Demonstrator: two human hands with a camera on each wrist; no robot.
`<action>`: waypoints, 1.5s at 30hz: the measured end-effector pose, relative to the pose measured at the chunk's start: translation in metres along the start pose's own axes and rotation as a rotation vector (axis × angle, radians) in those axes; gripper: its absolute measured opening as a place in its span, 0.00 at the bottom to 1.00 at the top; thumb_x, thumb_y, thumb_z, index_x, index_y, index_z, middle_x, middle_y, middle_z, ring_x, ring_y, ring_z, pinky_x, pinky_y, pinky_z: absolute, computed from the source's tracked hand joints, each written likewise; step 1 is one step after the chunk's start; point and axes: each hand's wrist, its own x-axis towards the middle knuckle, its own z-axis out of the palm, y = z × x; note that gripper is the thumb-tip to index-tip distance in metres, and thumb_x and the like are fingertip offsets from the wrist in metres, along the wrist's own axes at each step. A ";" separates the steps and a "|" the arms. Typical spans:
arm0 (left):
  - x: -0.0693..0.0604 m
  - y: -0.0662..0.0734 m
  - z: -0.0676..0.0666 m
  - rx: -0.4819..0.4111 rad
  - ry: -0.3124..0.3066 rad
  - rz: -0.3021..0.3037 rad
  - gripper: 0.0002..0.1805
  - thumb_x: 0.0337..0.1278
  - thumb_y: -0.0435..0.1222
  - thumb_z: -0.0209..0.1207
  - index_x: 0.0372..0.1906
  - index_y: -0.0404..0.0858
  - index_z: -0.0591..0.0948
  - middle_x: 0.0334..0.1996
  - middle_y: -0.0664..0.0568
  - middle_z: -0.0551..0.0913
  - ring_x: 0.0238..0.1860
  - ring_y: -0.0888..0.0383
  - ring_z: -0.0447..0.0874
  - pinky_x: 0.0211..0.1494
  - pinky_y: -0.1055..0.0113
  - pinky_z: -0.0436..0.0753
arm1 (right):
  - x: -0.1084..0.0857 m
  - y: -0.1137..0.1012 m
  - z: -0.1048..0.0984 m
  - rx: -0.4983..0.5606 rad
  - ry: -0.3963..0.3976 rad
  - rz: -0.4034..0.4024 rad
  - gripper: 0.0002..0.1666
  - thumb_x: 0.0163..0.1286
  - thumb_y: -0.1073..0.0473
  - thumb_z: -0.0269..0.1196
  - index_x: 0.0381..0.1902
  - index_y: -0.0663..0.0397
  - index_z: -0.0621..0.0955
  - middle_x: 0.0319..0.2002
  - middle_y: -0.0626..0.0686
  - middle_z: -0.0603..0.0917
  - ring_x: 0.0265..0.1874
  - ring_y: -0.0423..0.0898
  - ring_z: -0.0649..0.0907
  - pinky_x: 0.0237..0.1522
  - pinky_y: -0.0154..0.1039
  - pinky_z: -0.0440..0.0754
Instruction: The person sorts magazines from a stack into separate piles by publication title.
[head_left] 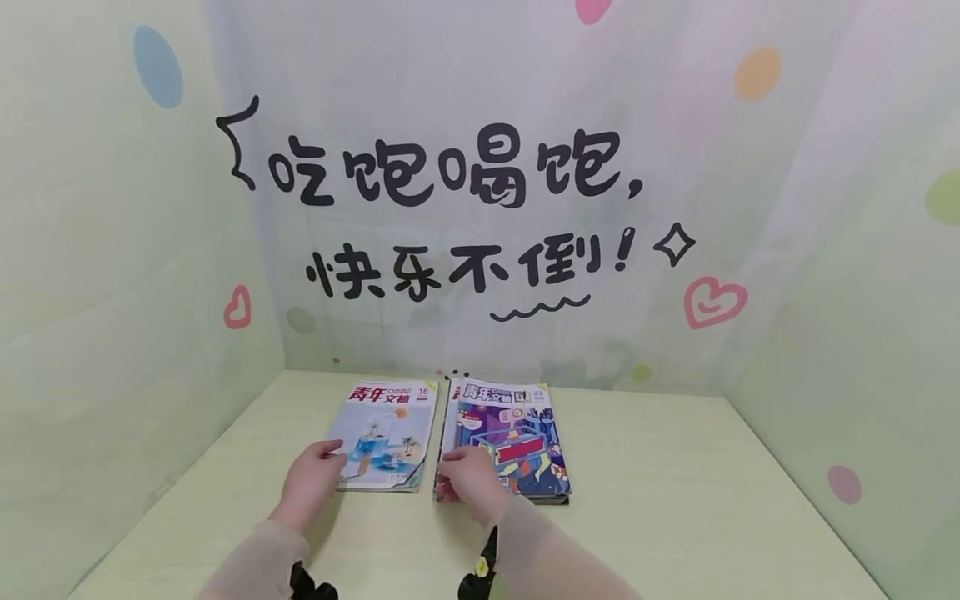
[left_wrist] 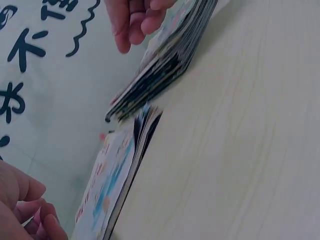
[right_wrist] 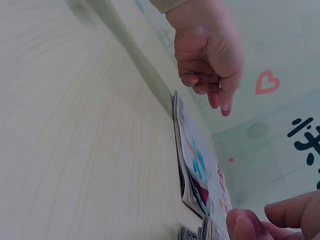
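Two piles of magazines lie side by side on the table, a narrow gap between them. The left pile [head_left: 384,421] has a white cover with a blue picture; the thicker right pile [head_left: 525,437] has a purple one. My left hand [head_left: 309,479] is at the left pile's near left edge, its fingers loosely bent and holding nothing. Over the left edge of the right pile is my right hand [head_left: 472,479], fingers relaxed. In the right wrist view, the right hand's fingers [right_wrist: 245,227] show nothing gripped; whether they touch the pile I cannot tell.
The pale wooden table [head_left: 652,483] extends to both sides of the piles and in front of them. Behind it hangs a light curtain [head_left: 480,75] with black lettering, and similar curtains close off the left and right sides.
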 end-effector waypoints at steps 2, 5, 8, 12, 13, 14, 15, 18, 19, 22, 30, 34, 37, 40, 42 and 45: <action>-0.005 0.009 0.013 -0.013 -0.020 0.030 0.25 0.66 0.36 0.48 0.62 0.25 0.69 0.50 0.33 0.75 0.38 0.49 0.74 0.34 0.64 0.76 | -0.003 0.003 -0.011 -0.018 0.010 -0.016 0.15 0.70 0.63 0.57 0.50 0.68 0.79 0.31 0.56 0.82 0.25 0.45 0.80 0.29 0.36 0.83; -0.011 0.019 0.033 -0.055 -0.049 0.057 0.22 0.66 0.36 0.50 0.60 0.26 0.72 0.48 0.36 0.77 0.36 0.51 0.75 0.32 0.65 0.77 | -0.006 0.007 -0.030 -0.048 0.034 -0.040 0.16 0.70 0.62 0.58 0.50 0.68 0.80 0.33 0.56 0.82 0.28 0.46 0.80 0.31 0.38 0.82; -0.016 0.026 0.051 -0.047 -0.057 0.089 0.21 0.65 0.36 0.52 0.58 0.28 0.75 0.49 0.37 0.79 0.43 0.48 0.78 0.41 0.59 0.81 | -0.009 0.012 -0.049 -0.058 0.073 -0.059 0.16 0.69 0.62 0.58 0.50 0.68 0.80 0.36 0.57 0.82 0.31 0.46 0.81 0.35 0.40 0.83; -0.023 0.034 0.073 -0.044 -0.066 0.111 0.19 0.64 0.36 0.54 0.55 0.29 0.78 0.50 0.37 0.79 0.50 0.44 0.77 0.53 0.50 0.78 | -0.011 0.020 -0.072 -0.032 0.136 -0.079 0.17 0.68 0.64 0.57 0.49 0.71 0.79 0.37 0.60 0.81 0.31 0.48 0.80 0.36 0.42 0.83; -0.024 0.036 0.078 -0.049 -0.070 0.112 0.18 0.64 0.35 0.54 0.54 0.29 0.78 0.50 0.37 0.80 0.51 0.43 0.77 0.54 0.49 0.77 | -0.011 0.022 -0.077 -0.027 0.159 -0.085 0.17 0.68 0.64 0.57 0.49 0.72 0.79 0.37 0.60 0.81 0.31 0.48 0.80 0.36 0.42 0.83; -0.026 0.037 0.083 -0.059 -0.073 0.108 0.18 0.64 0.35 0.54 0.54 0.29 0.78 0.50 0.37 0.80 0.51 0.43 0.77 0.55 0.48 0.77 | -0.011 0.025 -0.082 -0.019 0.182 -0.088 0.17 0.68 0.64 0.56 0.49 0.73 0.79 0.37 0.61 0.81 0.31 0.49 0.80 0.36 0.42 0.82; -0.027 0.038 0.088 -0.066 -0.075 0.099 0.18 0.64 0.35 0.54 0.54 0.29 0.78 0.50 0.37 0.80 0.51 0.43 0.77 0.55 0.48 0.77 | -0.012 0.027 -0.087 -0.016 0.210 -0.092 0.17 0.68 0.64 0.56 0.49 0.73 0.79 0.38 0.61 0.81 0.31 0.49 0.79 0.36 0.42 0.82; -0.028 0.039 0.102 -0.085 -0.068 0.103 0.17 0.63 0.34 0.55 0.53 0.29 0.79 0.49 0.37 0.80 0.51 0.42 0.76 0.55 0.47 0.76 | -0.012 0.036 -0.099 -0.018 0.325 -0.099 0.17 0.68 0.63 0.57 0.50 0.72 0.78 0.41 0.60 0.81 0.36 0.50 0.79 0.40 0.44 0.81; -0.029 0.040 0.106 -0.092 -0.063 0.102 0.17 0.63 0.34 0.55 0.53 0.29 0.79 0.49 0.37 0.80 0.51 0.42 0.76 0.55 0.48 0.77 | -0.012 0.039 -0.102 -0.029 0.368 -0.100 0.17 0.69 0.62 0.57 0.50 0.71 0.78 0.41 0.60 0.81 0.37 0.50 0.78 0.40 0.44 0.81; -0.031 0.040 0.119 -0.109 -0.045 0.113 0.17 0.61 0.33 0.56 0.52 0.29 0.80 0.50 0.36 0.77 0.52 0.42 0.74 0.56 0.47 0.75 | -0.012 0.050 -0.109 -0.071 0.492 -0.087 0.17 0.69 0.61 0.58 0.50 0.67 0.80 0.43 0.59 0.80 0.41 0.51 0.77 0.43 0.46 0.79; -0.041 0.040 0.138 -0.107 0.001 0.139 0.22 0.58 0.32 0.56 0.57 0.27 0.77 0.55 0.33 0.71 0.58 0.38 0.67 0.65 0.43 0.66 | -0.013 0.072 -0.115 -0.156 0.566 -0.045 0.24 0.68 0.62 0.58 0.57 0.75 0.75 0.55 0.72 0.75 0.57 0.66 0.73 0.57 0.57 0.74; -0.042 0.040 0.141 -0.093 0.007 0.132 0.22 0.60 0.33 0.56 0.59 0.28 0.76 0.60 0.30 0.67 0.62 0.33 0.63 0.67 0.40 0.62 | -0.011 0.075 -0.116 -0.185 0.539 -0.025 0.23 0.70 0.63 0.56 0.57 0.77 0.74 0.55 0.71 0.77 0.58 0.66 0.74 0.57 0.57 0.74; -0.041 0.039 0.144 -0.077 0.006 0.113 0.23 0.61 0.34 0.56 0.60 0.30 0.76 0.62 0.30 0.65 0.64 0.31 0.60 0.67 0.38 0.60 | -0.010 0.075 -0.117 -0.185 0.522 -0.009 0.24 0.71 0.63 0.55 0.58 0.76 0.73 0.57 0.70 0.75 0.60 0.66 0.72 0.59 0.57 0.72; -0.039 0.038 0.149 -0.067 0.014 0.099 0.24 0.61 0.35 0.56 0.61 0.30 0.75 0.62 0.30 0.66 0.63 0.30 0.61 0.66 0.38 0.61 | -0.010 0.075 -0.116 -0.169 0.509 0.001 0.25 0.71 0.63 0.54 0.60 0.76 0.71 0.60 0.71 0.73 0.62 0.67 0.69 0.62 0.58 0.69; -0.038 0.038 0.151 -0.063 0.018 0.085 0.25 0.61 0.35 0.56 0.62 0.31 0.74 0.63 0.31 0.66 0.63 0.30 0.61 0.66 0.39 0.62 | -0.009 0.076 -0.116 -0.168 0.508 -0.003 0.25 0.71 0.63 0.54 0.60 0.76 0.70 0.60 0.71 0.71 0.63 0.67 0.68 0.63 0.58 0.67; -0.040 0.041 0.153 -0.071 0.020 0.063 0.26 0.62 0.35 0.55 0.64 0.31 0.72 0.64 0.31 0.64 0.64 0.30 0.60 0.66 0.38 0.61 | -0.009 0.077 -0.115 -0.172 0.515 -0.006 0.25 0.71 0.64 0.54 0.61 0.76 0.70 0.60 0.72 0.71 0.63 0.67 0.67 0.63 0.59 0.67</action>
